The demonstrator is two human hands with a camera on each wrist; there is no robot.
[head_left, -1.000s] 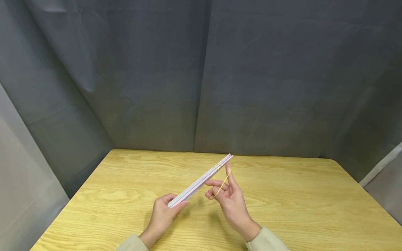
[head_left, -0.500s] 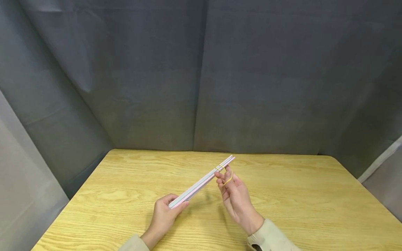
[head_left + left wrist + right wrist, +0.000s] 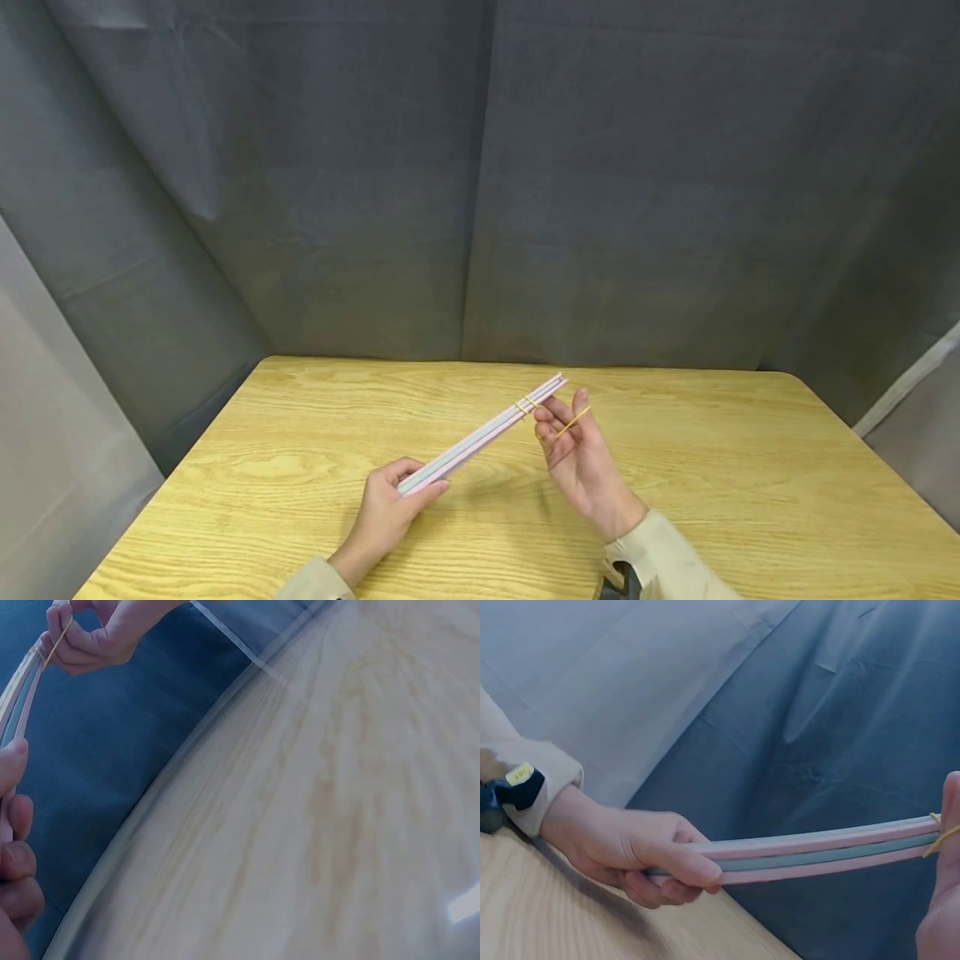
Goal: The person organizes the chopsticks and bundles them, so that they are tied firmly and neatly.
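Observation:
My left hand (image 3: 384, 510) grips the lower end of a bundle of chopsticks (image 3: 476, 442), thumb laid along one side. They are pink and pale green, slanting up to the right above the table. A yellow rubber band (image 3: 574, 422) wraps the bundle near its far end; a free loop of it stretches out to the right. My right hand (image 3: 588, 479) has this loop hooked over its raised thumb and curled fingers, fingertips close to the wrapped part. In the right wrist view the chopsticks (image 3: 817, 851) lie side by side in the left hand (image 3: 645, 844).
The wood-grain table (image 3: 262, 500) spreads beneath both hands. Dark grey curtain (image 3: 360, 208) stands behind its far edge, and a lighter panel (image 3: 60, 417) is at the left. A black wrist device (image 3: 621, 581) shows below the right sleeve.
My right hand has shifted right and turned, its thumb now pointing up and the band loop stretched outward from the bundle. The left hand and chopsticks have stayed nearly still.

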